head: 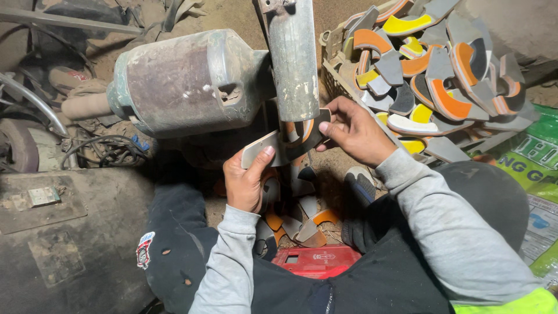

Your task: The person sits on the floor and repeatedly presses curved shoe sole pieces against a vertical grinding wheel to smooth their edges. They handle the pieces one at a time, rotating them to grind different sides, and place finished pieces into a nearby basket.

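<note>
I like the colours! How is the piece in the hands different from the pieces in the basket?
The held piece sits alone, gripped at both ends by the left hand and right hand, against the dusty machine. The basket pieces lie loose, heaped and untouched. All are curved, grey with orange or yellow.

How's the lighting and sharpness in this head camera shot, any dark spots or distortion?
Head view: light falls brightly on the pile of shoe sole pieces and both hands, left hand and right hand, holding a sole piece; deep shadow sits beneath the dusty grinding machine; focus is fairly sharp centrally, with wide-angle bending at the edges.
</note>
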